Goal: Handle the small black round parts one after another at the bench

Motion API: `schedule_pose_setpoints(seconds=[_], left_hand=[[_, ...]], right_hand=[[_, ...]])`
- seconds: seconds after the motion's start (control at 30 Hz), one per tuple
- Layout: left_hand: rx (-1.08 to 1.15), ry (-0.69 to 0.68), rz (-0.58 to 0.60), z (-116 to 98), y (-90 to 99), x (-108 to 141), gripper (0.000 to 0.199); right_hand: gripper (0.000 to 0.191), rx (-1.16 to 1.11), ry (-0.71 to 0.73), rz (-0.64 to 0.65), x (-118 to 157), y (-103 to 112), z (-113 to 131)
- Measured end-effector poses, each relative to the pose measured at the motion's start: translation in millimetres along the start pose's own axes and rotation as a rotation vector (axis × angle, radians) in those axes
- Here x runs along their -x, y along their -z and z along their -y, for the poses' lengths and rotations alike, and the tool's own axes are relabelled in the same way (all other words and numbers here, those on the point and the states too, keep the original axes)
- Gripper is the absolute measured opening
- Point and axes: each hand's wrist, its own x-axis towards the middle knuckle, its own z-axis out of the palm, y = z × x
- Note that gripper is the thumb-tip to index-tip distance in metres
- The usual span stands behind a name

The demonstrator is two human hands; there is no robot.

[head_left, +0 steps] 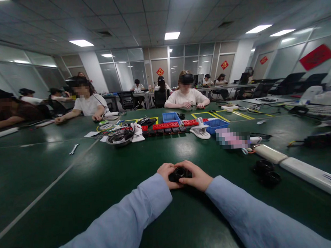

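A small black part (180,172) with a round ring on top is held just above or on the green table (123,159), in front of me. My left hand (167,175) wraps round its left side. From the right, my right hand (195,175) grips the same part, with the thumb at its near edge and the fingers over its far side. The fingertips of both hands nearly meet behind the ring. Off to the right lie two more black round parts (267,173).
Red and black power strips (165,125), blue bins (217,125), coiled cables (120,136) and a white clamp base (200,131) stand beyond my hands. A wrench (74,149) lies left. Long white cases (312,171) run along the right. A person (186,95) sits opposite.
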Motion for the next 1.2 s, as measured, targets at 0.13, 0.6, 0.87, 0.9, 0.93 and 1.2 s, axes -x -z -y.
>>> schedule_pose_setpoints(seconds=[0.13, 0.6, 0.87, 0.9, 0.93, 1.2], left_hand=[[0.053, -0.082, 0.076, 12, 4.0, -2, 0.056], [-0.117, 0.141, 0.007, -15, 4.3, 4, 0.078], [-0.245, 0.253, -0.001, -32, 5.9, 3, 0.052], [-0.245, 0.25, -0.001, -31, 5.1, 3, 0.051], [-0.24, 0.246, -0.008, -30, 4.1, 2, 0.049], [-0.032, 0.029, 0.112, -3, 8.2, 1, 0.044]], right_hand=[[0.041, -0.111, -0.078, 0.111, -2, 8, -6], [0.044, 0.057, -0.165, -0.182, 4, -11, -3], [0.036, 0.141, -0.179, -0.227, 1, -14, -4], [0.035, 0.14, -0.181, -0.226, 1, -15, -3], [0.034, 0.14, -0.184, -0.223, 1, -15, -3], [0.032, 0.048, -0.051, -0.009, 1, 1, -6]])
